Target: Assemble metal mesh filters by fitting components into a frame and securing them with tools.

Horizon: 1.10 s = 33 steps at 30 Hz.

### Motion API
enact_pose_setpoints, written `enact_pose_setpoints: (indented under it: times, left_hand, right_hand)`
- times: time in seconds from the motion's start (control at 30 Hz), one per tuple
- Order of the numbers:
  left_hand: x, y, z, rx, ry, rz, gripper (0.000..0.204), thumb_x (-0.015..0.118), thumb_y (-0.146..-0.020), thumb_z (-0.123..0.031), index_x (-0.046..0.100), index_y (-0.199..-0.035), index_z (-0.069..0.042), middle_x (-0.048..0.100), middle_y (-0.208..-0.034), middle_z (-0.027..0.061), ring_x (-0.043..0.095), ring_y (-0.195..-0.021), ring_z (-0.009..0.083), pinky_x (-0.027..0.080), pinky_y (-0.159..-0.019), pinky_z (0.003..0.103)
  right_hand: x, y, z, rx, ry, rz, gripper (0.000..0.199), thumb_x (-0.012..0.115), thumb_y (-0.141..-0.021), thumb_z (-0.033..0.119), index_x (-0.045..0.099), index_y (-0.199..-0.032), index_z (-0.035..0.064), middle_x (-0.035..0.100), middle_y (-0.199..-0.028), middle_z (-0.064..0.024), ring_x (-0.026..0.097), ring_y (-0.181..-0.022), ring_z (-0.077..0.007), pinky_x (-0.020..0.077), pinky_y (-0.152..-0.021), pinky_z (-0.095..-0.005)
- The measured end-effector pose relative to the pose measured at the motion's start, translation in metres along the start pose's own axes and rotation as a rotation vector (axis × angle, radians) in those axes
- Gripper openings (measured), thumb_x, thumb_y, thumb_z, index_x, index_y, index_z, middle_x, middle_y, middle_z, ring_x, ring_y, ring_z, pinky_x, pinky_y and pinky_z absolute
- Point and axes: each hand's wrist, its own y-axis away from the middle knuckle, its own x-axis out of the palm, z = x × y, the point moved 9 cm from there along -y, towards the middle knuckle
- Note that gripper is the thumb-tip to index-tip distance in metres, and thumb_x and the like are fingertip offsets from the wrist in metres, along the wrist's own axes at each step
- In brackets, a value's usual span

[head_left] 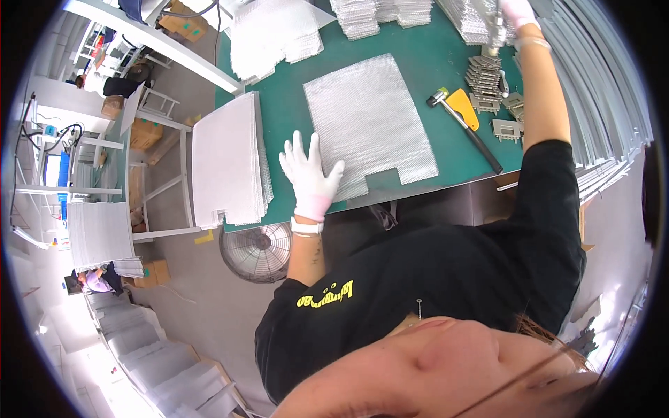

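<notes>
A silver mesh-textured sheet (pixel 373 125) with a notched near edge lies flat on the green tabletop (pixel 279 118). My left hand (pixel 310 177), in a white glove, has its fingers spread at the sheet's left edge, the thumb against or over it. My right hand (pixel 519 14), also gloved, reaches to the far right and is cut off by the top of the picture. It grips a shiny metal tool (pixel 496 31), whose exact kind I cannot make out. Beneath that tool are small stacked metal brackets (pixel 484 80).
A stack of white-faced sheets (pixel 226 160) stands left of my left hand. Mesh sheets (pixel 275 35) are piled at the back. A mallet (pixel 467 132) and a yellow scraper (pixel 461 109) lie on the right. Long grey strips (pixel 592 83) line the right side; a floor fan (pixel 258 254) stands below.
</notes>
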Motion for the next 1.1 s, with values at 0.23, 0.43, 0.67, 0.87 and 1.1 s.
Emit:
enact_pose_setpoints:
  times: [0.23, 0.43, 0.67, 0.87, 1.1]
  left_hand:
    - [0.014, 0.013, -0.048, -0.098, 0.855, 0.194, 0.063, 0.072, -0.086, -0.026, 0.05, -0.14, -0.002, 0.042, -0.147, 0.0247, 0.041, -0.137, 0.037, 0.033, -0.114, 0.046]
    - [0.005, -0.001, -0.094, -0.205, 2.024, -0.21, 0.056, 0.056, -0.1, -0.01, 0.035, -0.15, 0.001, 0.058, -0.136, 0.0165, 0.057, -0.126, 0.0266, 0.043, -0.108, 0.036]
    - [-0.009, 0.03, -0.016, -0.356, 1.545, -0.197, 0.049, 0.05, -0.1, -0.003, 0.037, -0.147, 0.004, 0.061, -0.126, 0.0151, 0.062, -0.108, 0.0204, 0.05, -0.098, 0.034]
    - [-0.017, 0.023, -0.005, -0.374, 1.047, -0.267, 0.074, 0.07, -0.089, -0.017, 0.034, -0.151, -0.001, 0.057, -0.12, 0.017, 0.061, -0.099, 0.0243, 0.051, -0.091, 0.038]
    - [0.023, 0.004, -0.01, -0.188, 0.158, 0.099, 0.084, 0.077, -0.078, -0.045, 0.047, -0.144, -0.002, 0.058, -0.12, 0.0226, 0.06, -0.106, 0.0358, 0.05, -0.092, 0.044]
  right_hand:
    - [0.025, 0.128, 0.038, -0.591, 0.205, -0.201, 0.058, 0.071, -0.087, 0.028, 0.053, -0.133, -0.0017, 0.063, -0.12, -0.0186, 0.06, -0.109, -0.0282, 0.0485, -0.094, -0.0381]
    - [0.133, 0.34, 0.067, -0.604, 0.236, 0.184, 0.096, 0.087, -0.066, 0.045, 0.048, -0.142, 0.0006, 0.048, -0.14, -0.0235, 0.047, -0.13, -0.0397, 0.0364, -0.11, -0.0493]
    - [0.088, 0.321, 0.077, -0.39, 0.445, 0.204, 0.08, 0.077, -0.082, 0.027, 0.04, -0.15, 0.0055, 0.04, -0.148, -0.0286, 0.041, -0.136, -0.0413, 0.0319, -0.115, -0.0438]
    - [0.11, 0.332, 0.039, -0.194, 0.384, 0.359, 0.086, 0.077, -0.081, 0.018, 0.033, -0.155, 0.0092, 0.067, -0.09, -0.0196, 0.06, -0.059, -0.0267, 0.0507, -0.061, -0.0362]
    - [0.136, 0.334, -0.02, 0.046, 0.544, 0.467, 0.082, 0.072, -0.083, 0.028, 0.032, -0.153, 0.0122, 0.068, -0.092, -0.024, 0.067, -0.086, -0.041, 0.0539, -0.077, -0.0451]
